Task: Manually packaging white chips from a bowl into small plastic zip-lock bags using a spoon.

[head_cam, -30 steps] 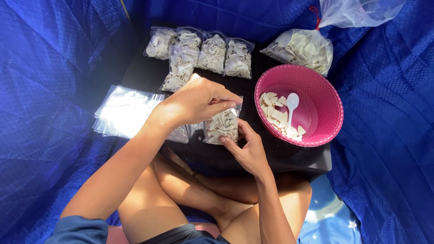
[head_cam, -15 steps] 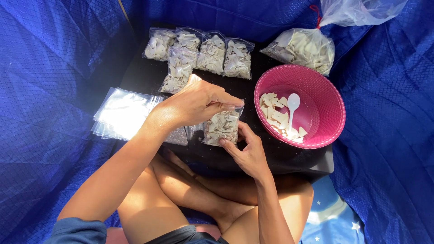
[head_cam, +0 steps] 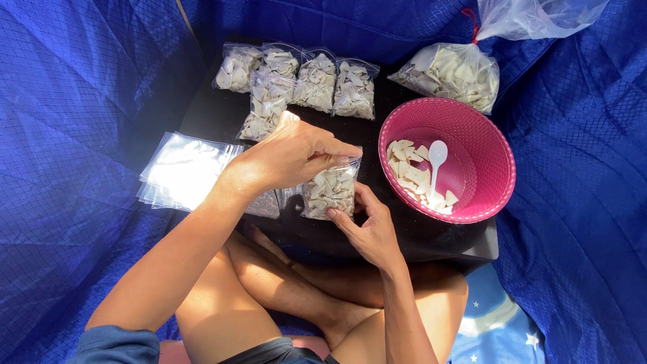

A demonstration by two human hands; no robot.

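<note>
Nearest the lower edge I am seeing crossed bare legs and two forearms reaching up to a low black table [head_cam: 404, 239]. The right hand [head_cam: 372, 229], just below centre, is cupping the lower right corner of a small clear plastic bag [head_cam: 330, 191] packed with pale, flat, jagged chips, fingers curled against its crinkled side. The left hand [head_cam: 296, 154], centre frame, is pinching the bag's top edge from above, thumb and fingertips closed on the strip. The bag is standing between the two hands on the table's near edge. To the left, a stack of empty glossy bags [head_cam: 178, 168] is lying on blue quilted cloth [head_cam: 74, 135]. To the right, a round pink woven basket [head_cam: 485, 155] is holding more chips and a white plastic spoon [head_cam: 436, 158]. Farther up, filled bags [head_cam: 296, 77] are lying in a row, with a large knotted sack of chips [head_cam: 451, 74] at upper right.
</note>
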